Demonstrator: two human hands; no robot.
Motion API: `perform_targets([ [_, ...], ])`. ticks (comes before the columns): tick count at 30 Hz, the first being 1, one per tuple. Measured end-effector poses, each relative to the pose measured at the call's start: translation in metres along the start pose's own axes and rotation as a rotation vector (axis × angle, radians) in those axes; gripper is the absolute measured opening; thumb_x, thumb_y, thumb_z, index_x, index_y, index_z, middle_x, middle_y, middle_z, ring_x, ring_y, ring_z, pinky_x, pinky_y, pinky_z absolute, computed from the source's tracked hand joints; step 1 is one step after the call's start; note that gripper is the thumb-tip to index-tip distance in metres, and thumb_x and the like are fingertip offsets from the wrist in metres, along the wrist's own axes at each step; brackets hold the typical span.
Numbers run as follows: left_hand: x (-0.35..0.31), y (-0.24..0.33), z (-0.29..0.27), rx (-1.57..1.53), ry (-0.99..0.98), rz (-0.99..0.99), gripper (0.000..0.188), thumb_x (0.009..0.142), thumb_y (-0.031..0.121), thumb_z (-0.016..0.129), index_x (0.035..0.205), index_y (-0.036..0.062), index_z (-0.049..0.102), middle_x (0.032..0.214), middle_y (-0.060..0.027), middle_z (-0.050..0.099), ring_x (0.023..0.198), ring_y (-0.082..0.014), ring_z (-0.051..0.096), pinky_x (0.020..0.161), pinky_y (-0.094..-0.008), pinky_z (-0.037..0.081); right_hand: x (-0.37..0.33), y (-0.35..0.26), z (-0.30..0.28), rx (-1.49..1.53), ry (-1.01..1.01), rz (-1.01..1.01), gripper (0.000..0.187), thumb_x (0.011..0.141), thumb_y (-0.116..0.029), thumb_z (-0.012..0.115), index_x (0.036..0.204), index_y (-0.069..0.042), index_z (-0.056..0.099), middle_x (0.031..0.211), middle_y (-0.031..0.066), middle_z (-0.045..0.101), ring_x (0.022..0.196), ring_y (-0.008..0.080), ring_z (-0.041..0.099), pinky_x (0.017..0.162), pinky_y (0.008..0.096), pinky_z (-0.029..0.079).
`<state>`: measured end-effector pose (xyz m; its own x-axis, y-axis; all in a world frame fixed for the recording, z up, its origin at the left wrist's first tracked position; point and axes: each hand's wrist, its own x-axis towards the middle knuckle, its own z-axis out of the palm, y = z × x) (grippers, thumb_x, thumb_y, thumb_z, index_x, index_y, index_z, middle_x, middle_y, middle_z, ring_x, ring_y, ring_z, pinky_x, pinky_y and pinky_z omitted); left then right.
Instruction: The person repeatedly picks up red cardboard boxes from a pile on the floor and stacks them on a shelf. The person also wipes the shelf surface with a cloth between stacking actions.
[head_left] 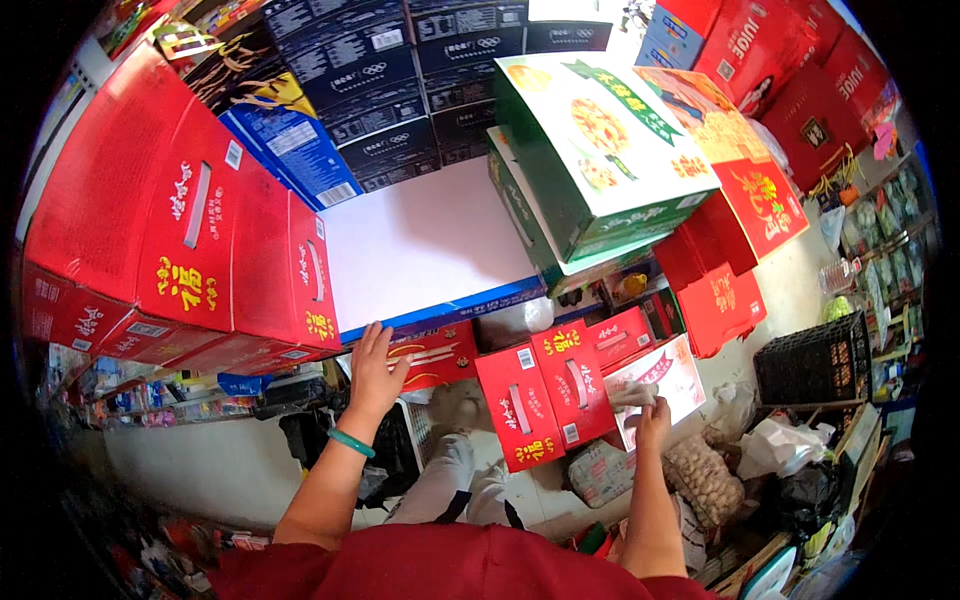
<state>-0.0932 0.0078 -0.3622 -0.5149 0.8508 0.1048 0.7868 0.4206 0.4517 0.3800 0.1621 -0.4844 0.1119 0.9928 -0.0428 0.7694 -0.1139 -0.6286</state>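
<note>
Dark blue cartons (360, 85) stand stacked behind the far edge of a white surface (420, 240), with red boxes (190, 235) along its left edge and green-and-white boxes (600, 150) at its right. At the near edge by the left corner is the left hand (373, 382), its grip wide. Off the near right corner, above a white box (683, 385), the right hand (654, 423) grips a greyish cloth (630, 396), long axis roughly left to right, loose end pointing left.

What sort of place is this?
Probably a small shop or its stockroom: red boxes stand in a row on the left, dark cartons are stacked at the back, and small packets crowd the right side.
</note>
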Motion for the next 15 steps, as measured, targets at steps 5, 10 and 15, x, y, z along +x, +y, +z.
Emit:
perform_targets([
  [5, -0.015, 0.052, 0.003, -0.935, -0.174, -0.217, 0.053, 0.089, 0.032, 0.058, 0.131, 0.0052, 0.044, 0.136, -0.0143, 0.043, 0.128, -0.0287, 0.038, 0.102, -0.0413, 0.034, -0.06, -0.152, -0.045, 0.653, -0.213, -0.084, 0.025, 0.087, -0.007, 0.049, 0.111, -0.002, 0.052, 0.094, 0.007, 0.06, 0.082, 0.0149, 0.058, 0.069, 0.0282, 0.049],
  [10, -0.011, 0.102, -0.03, -2.178, -0.59, -0.522, 0.056, 0.091, 0.033, 0.055, 0.138, 0.0101, 0.035, 0.129, -0.0089, 0.046, 0.12, -0.0227, 0.044, 0.098, -0.0399, 0.04, -0.111, -0.31, -0.023, 0.364, -0.569, -0.795, 0.041, 0.081, -0.01, 0.061, 0.12, -0.004, 0.051, 0.112, 0.0172, 0.058, 0.099, 0.0306, 0.058, 0.084, 0.0381, 0.046],
  [15, 0.048, 0.066, -0.051, -1.6, 0.091, -0.473, 0.026, 0.089, 0.015, 0.056, 0.113, 0.0044, 0.054, 0.101, -0.0065, 0.061, 0.085, -0.0153, 0.06, 0.07, -0.029, 0.05, -0.105, -0.339, -0.005, 0.306, -0.515, -0.959, 0.047, 0.083, -0.015, 0.062, 0.126, -0.003, 0.048, 0.12, 0.0182, 0.055, 0.107, 0.0339, 0.054, 0.089, 0.0392, 0.045],
])
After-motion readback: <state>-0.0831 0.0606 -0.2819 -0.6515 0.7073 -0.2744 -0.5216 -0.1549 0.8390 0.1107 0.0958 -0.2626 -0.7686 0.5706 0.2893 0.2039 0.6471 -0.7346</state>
